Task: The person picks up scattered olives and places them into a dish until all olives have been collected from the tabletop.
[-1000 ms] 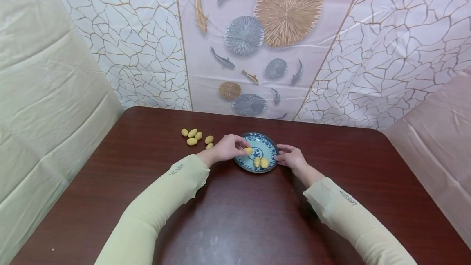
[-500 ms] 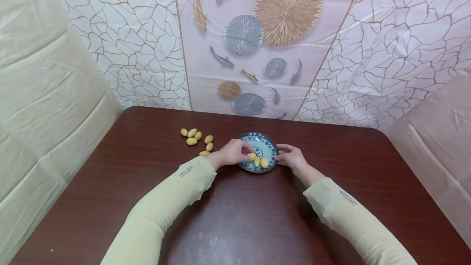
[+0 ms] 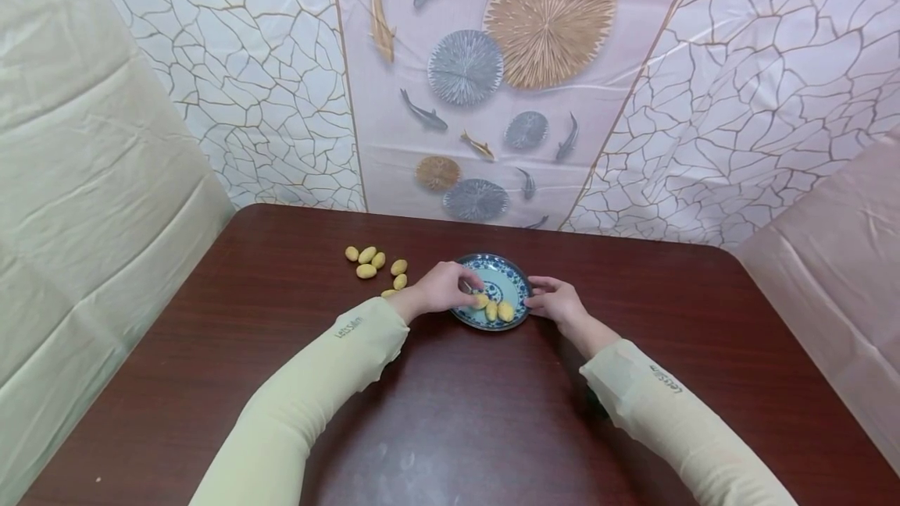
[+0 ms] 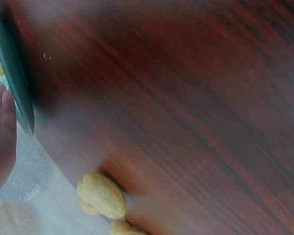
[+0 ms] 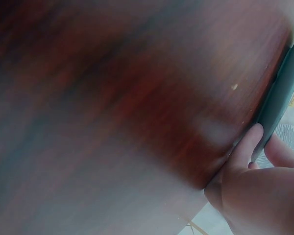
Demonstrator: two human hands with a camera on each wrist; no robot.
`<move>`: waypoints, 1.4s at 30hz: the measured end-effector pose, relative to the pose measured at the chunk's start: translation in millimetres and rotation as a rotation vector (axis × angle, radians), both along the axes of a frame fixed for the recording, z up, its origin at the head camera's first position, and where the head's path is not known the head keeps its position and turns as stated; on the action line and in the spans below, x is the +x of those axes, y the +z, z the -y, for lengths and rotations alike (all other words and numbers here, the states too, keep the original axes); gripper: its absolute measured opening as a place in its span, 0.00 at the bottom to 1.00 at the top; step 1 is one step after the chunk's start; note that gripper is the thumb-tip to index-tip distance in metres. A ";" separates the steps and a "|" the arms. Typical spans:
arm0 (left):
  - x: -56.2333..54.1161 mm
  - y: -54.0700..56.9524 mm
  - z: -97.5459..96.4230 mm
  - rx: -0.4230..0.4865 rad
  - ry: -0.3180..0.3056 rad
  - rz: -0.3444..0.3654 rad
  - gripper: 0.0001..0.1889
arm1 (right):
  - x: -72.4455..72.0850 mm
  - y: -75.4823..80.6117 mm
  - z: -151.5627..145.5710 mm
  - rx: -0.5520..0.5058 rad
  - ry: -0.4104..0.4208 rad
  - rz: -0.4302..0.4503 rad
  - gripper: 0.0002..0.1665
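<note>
A round blue-and-white plate (image 3: pixel 504 281) with a dark rim lies toward the table's far side. On it are yellow oval lumps, rough-skinned like small potatoes: a left one (image 3: pixel 481 301), a middle one (image 3: pixel 491 310) and a right one (image 3: pixel 505 311). My left hand (image 3: pixel 441 287) reaches over the plate's left side, its thumb beside the left lump and its fingers apart above it. In the left wrist view, the visible fingers (image 4: pixel 8 105) are straight. At the right rim, my right hand (image 3: pixel 558 301) holds the plate's edge between thumb and fingers.
Several more yellow lumps (image 3: pixel 366 271) lie on the dark wooden table (image 3: pixel 450 412) left of the plate. One lump (image 3: pixel 389 293) is partly hidden by the left wrist. A patterned cloth (image 3: pixel 478 100) hangs behind the table's far edge.
Over the second, my left hand brought a yellow lump nearer the other two on the plate. Just now its fingers have parted from the lump and drawn slightly back. The right hand has stayed put.
</note>
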State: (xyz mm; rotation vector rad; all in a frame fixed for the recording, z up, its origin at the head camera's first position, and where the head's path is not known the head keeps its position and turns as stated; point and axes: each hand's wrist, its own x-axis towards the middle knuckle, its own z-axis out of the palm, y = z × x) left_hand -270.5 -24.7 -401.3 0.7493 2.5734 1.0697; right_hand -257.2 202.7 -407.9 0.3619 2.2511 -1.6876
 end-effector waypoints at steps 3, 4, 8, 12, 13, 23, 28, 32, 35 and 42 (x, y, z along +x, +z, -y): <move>-0.1 6.4 7.9 0.043 0.032 0.014 0.16 | 0.5 -0.4 0.2 0.002 0.007 -0.001 0.32; -0.6 7.8 10.9 0.060 0.045 0.020 0.16 | 0.5 -0.6 0.2 0.004 0.008 0.000 0.32; -3.4 12.7 25.5 0.137 0.106 0.022 0.17 | 1.0 -0.4 0.1 0.003 0.012 -0.003 0.32; -6.0 17.4 42.5 0.190 0.170 0.009 0.17 | 1.7 0.7 0.5 -0.001 0.019 -0.007 0.32; -6.3 18.6 46.7 0.197 0.186 0.004 0.17 | 1.6 0.7 0.8 -0.001 0.015 -0.006 0.32; -7.4 22.3 91.2 0.214 0.304 -0.037 0.16 | 1.2 -0.8 0.3 0.007 0.018 -0.005 0.32; -6.6 20.0 112.7 0.187 0.356 -0.033 0.17 | 0.7 -2.0 -0.2 0.009 0.016 -0.009 0.32; -5.9 16.4 127.6 0.182 0.388 -0.021 0.18 | 0.1 -1.6 -0.1 0.004 0.013 -0.011 0.32; -5.4 13.7 135.9 0.171 0.412 -0.020 0.19 | 0.4 -1.0 -0.2 0.004 0.016 -0.014 0.32; -5.0 5.8 146.2 0.148 0.440 -0.020 0.19 | 1.8 -0.2 -0.1 0.010 0.016 -0.005 0.32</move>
